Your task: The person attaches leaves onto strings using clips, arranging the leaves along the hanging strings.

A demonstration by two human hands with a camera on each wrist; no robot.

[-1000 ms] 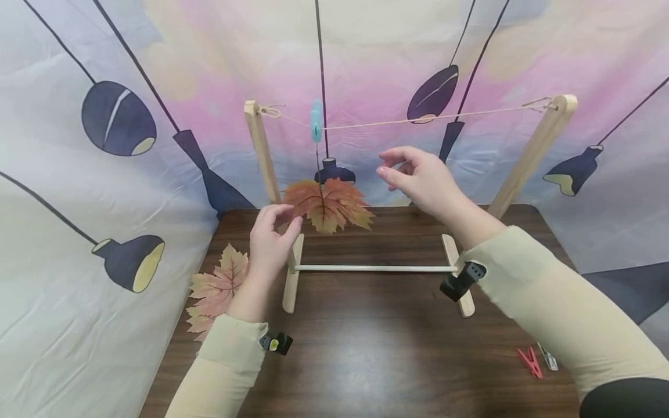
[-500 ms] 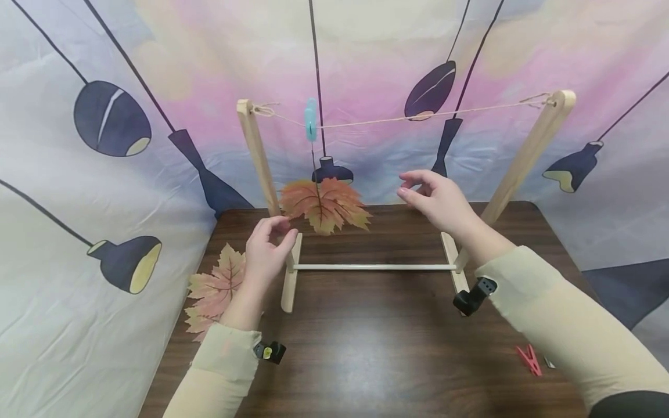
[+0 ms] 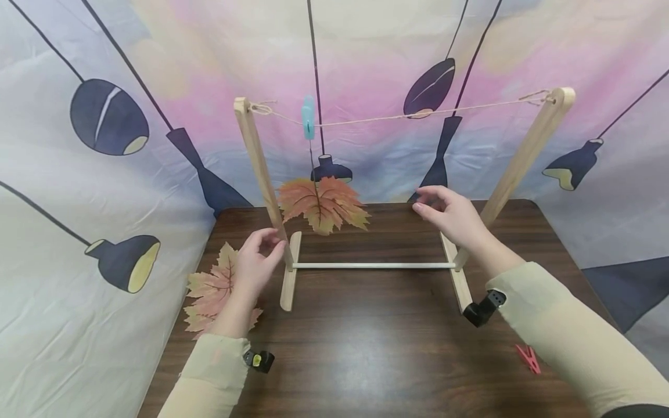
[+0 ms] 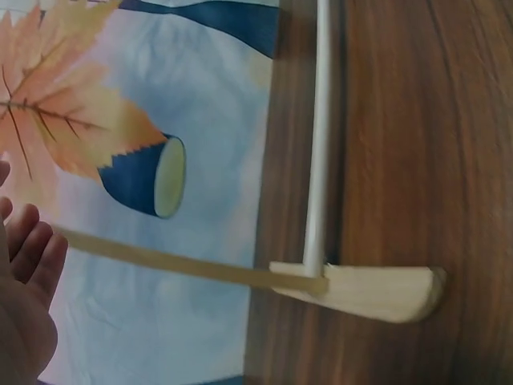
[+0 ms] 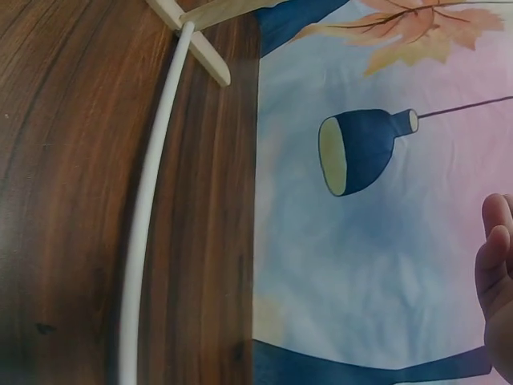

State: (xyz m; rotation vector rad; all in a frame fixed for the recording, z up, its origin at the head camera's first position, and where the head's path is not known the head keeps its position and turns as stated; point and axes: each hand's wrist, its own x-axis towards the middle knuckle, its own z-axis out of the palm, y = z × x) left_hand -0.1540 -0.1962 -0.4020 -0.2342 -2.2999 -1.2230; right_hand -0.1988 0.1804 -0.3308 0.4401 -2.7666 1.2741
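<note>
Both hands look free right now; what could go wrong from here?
The orange maple-shaped leaf hangs from just one turquoise clothespin on the beige string, so a jolt might shake it loose.

The left hand looks close to the pale wooden left post; a bump could set the string swaying.

In the head view, the right arm's cream sleeve appears near the red clothespin on the brown wood-grain table, and might sweep it aside.

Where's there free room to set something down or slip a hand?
Widest bare patch: the near middle of the table, between the white rod, left sleeve and red clothespin. Below the string there's a gap between the hanging leaf and right hand. Crowded: the left side, with the loose leaf and left hand.
</note>
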